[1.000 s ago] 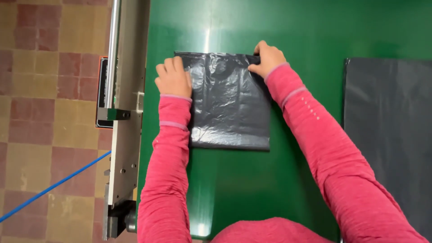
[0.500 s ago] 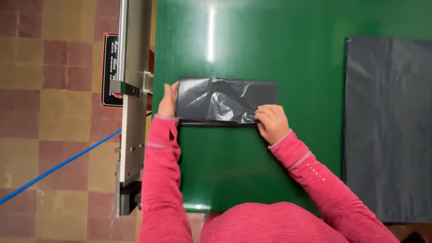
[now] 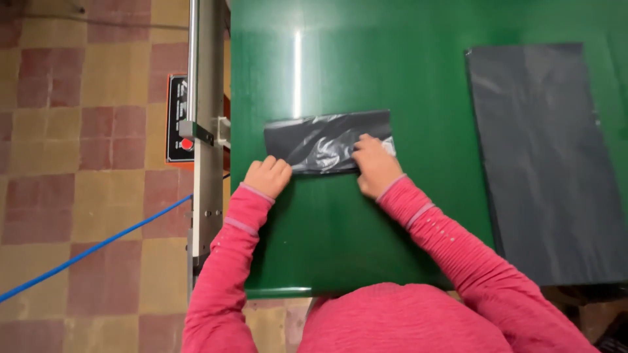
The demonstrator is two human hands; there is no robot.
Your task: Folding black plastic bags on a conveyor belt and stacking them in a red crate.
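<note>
A black plastic bag (image 3: 320, 138), folded into a narrow strip, lies flat on the green table (image 3: 340, 59). My left hand (image 3: 268, 176) rests on the strip's near left corner with the fingers curled. My right hand (image 3: 373, 163) presses down on the strip's near right part, fingers spread over the plastic. Both arms wear pink sleeves.
A stack of flat black bags (image 3: 549, 163) lies on the table's right side. A metal machine rail (image 3: 208, 131) with a black control panel and red button (image 3: 178, 124) runs along the table's left edge. A blue cable (image 3: 85, 252) crosses the tiled floor.
The bag, one second ago a larger square held at its far corners, has been folded toward me into a narrow strip. Both hands now sit on its near edge.
</note>
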